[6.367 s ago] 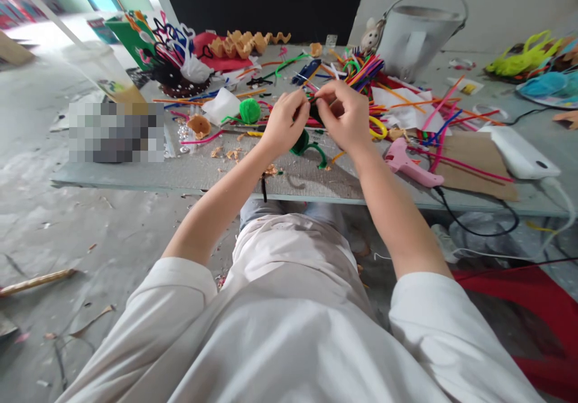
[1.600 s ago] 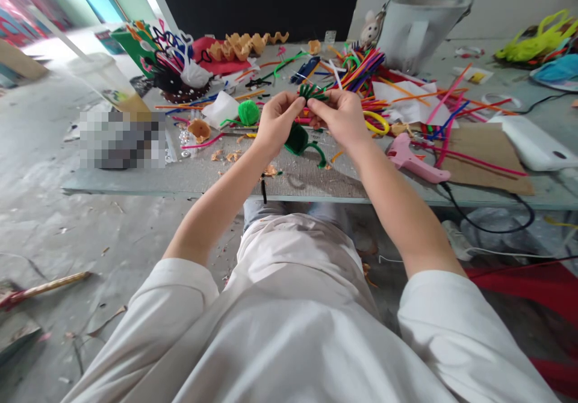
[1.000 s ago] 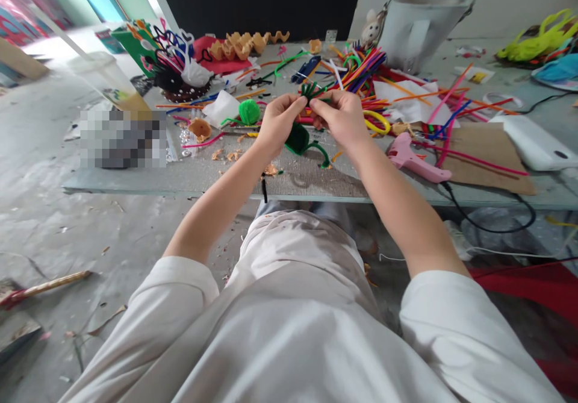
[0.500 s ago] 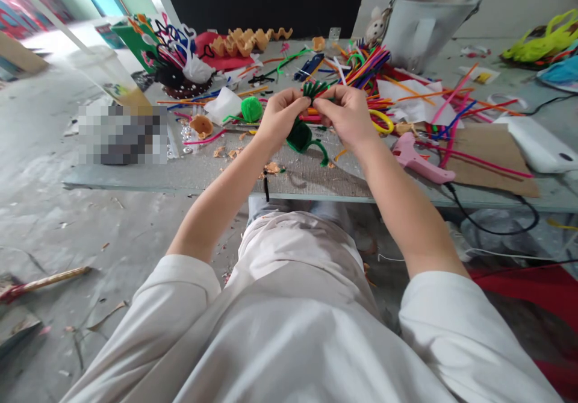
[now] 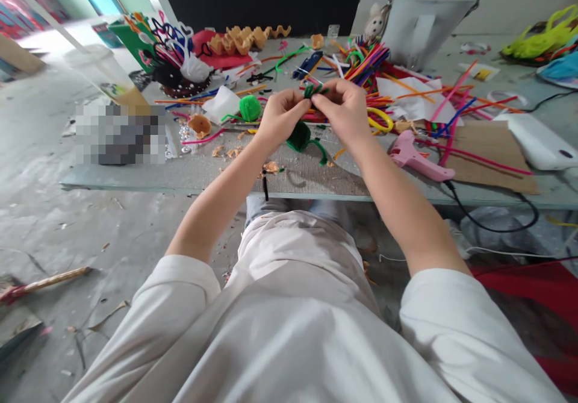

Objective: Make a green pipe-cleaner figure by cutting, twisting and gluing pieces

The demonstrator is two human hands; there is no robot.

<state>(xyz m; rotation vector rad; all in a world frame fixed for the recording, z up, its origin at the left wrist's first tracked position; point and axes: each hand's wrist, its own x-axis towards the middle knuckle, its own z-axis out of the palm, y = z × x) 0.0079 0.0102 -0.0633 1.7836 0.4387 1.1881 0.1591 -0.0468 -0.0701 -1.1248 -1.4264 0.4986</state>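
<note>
My left hand (image 5: 279, 117) and my right hand (image 5: 344, 109) meet above a low grey table (image 5: 180, 174), fingertips pinched together on a small dark green pipe-cleaner piece (image 5: 311, 90) with short looped ends. Both hands are closed on it. Just below them on the table lies a green coiled pipe-cleaner shape (image 5: 301, 138) with a curled tail. A green ball of fuzzy wire (image 5: 249, 108) sits to the left of my left hand.
A heap of coloured pipe cleaners (image 5: 370, 65) spreads behind my hands. A pink glue gun (image 5: 413, 157) with a black cord lies right, beside brown cardboard (image 5: 487, 150) and a white device (image 5: 537, 141). A white bucket (image 5: 427, 20) stands at the back.
My hands have closed in tighter on the dark green piece, so less of its looped end shows above my fingers than a second ago. The things on the table have not moved.
</note>
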